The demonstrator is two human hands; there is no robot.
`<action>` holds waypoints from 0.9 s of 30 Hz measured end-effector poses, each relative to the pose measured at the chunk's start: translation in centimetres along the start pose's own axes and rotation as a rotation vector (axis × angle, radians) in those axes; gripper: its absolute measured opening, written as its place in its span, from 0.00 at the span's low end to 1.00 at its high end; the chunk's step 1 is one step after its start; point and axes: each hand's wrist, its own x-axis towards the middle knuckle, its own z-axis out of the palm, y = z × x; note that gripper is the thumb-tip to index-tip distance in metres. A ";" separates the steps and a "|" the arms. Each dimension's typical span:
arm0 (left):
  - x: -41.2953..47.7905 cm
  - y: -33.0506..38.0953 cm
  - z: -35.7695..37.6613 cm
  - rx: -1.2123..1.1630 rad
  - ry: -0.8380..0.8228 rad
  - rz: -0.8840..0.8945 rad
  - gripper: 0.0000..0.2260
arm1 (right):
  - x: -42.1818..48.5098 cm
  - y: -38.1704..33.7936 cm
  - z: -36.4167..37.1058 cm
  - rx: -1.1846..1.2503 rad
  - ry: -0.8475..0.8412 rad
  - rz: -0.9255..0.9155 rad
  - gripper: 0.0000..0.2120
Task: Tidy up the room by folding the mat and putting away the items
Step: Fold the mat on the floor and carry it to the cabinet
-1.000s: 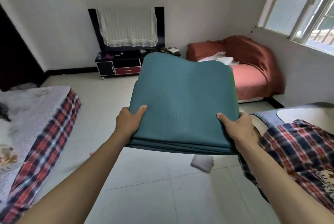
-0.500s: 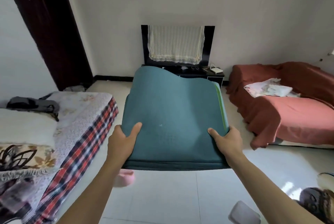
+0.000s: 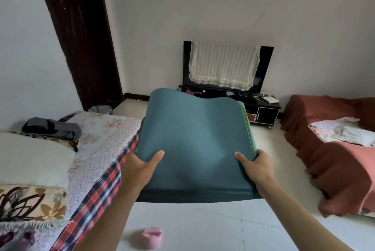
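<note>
Teal mat [image 3: 194, 149]: folded flat, held level above the floor, between bed [image 3: 105, 149] and sofa [image 3: 324, 159].
Left hand [image 3: 140, 169]: grips the near-left corner, thumb on top.
Right hand [image 3: 257, 167]: same grip, near-right corner.
Change: the person has turned left; the window is gone, the dark door [image 3: 81, 37] now shows.
Meaning: folding looks done; stowing remains, and so does the pink item [image 3: 152, 237].

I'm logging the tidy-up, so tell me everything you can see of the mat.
The mat is teal with a green edge on its right, and looks soft. It is folded in several layers, seen at the near edge; the far edge is wavy. It is held in the air above the floor. The left hand grips its near left corner, the right hand the near right, thumbs on top.
</note>
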 end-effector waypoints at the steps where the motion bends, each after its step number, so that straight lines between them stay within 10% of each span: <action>1: 1.3 0.2 0.5 0.010 0.005 -0.002 0.20 | 1.3 -0.4 0.7 0.004 -0.007 0.004 0.23; 27: 46.7 5.4 17.4 0.032 0.063 -0.137 0.24 | 46.2 -12.8 23.7 0.033 -0.217 -0.033 0.25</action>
